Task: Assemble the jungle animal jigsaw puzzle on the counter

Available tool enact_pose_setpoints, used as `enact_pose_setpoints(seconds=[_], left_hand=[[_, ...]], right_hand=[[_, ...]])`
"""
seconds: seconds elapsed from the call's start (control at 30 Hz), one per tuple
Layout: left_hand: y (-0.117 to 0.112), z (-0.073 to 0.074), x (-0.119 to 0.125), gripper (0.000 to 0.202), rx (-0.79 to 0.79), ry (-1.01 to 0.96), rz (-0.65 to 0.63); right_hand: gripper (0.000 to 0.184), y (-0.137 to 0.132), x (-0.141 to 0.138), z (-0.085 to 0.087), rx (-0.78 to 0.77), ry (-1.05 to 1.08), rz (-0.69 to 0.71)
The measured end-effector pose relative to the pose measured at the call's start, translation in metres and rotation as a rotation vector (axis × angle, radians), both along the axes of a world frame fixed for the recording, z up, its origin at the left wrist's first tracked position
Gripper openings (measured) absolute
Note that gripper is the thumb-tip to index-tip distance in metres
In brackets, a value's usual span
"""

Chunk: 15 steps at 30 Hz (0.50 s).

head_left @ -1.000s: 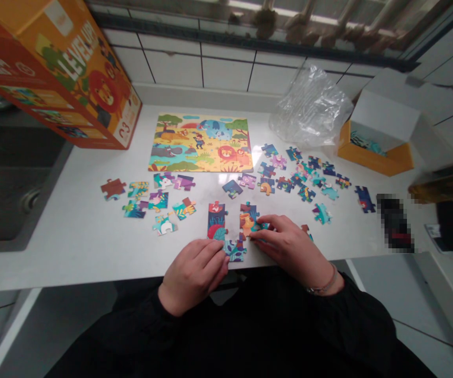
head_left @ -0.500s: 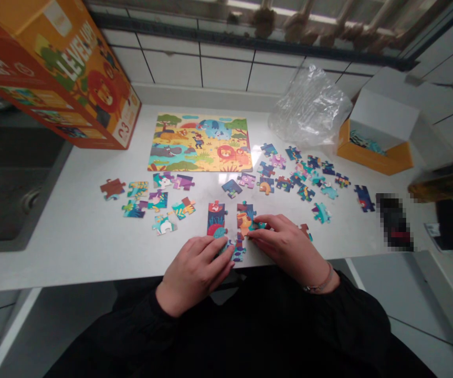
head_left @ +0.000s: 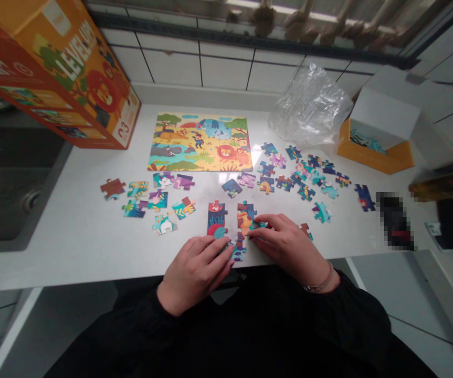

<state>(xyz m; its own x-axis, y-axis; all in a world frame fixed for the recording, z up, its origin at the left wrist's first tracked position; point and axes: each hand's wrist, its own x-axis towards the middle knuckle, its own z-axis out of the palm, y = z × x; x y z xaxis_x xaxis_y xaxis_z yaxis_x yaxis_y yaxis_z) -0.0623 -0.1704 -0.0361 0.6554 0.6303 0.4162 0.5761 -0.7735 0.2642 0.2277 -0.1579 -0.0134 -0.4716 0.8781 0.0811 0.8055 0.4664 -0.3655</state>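
My left hand lies flat with its fingers over the lower part of a joined strip of jigsaw pieces, covering some of it. My right hand has its thumb and fingers closed at the right edge of jigsaw pieces with an orange animal on dark blue. A narrow gap of bare counter separates these two upright strips. Between my fingertips, patterned jigsaw pieces link up near the counter's front edge. Part of a brown piece shows beyond my right hand.
Loose pieces lie left and right. An assembled animal puzzle lies behind. Around the counter are an orange puzzle box, a sink, a clear plastic bag and an open yellow box.
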Motion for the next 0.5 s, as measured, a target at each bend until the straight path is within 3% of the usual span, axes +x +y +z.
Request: enact_pose_setpoints(seconds=[0.5], left_hand=[[0.0,-0.001,0.0,0.036,0.015,0.01,0.008]], right_hand=[[0.021,-0.006,0.011,-0.001,-0.006,-0.016,-0.035]])
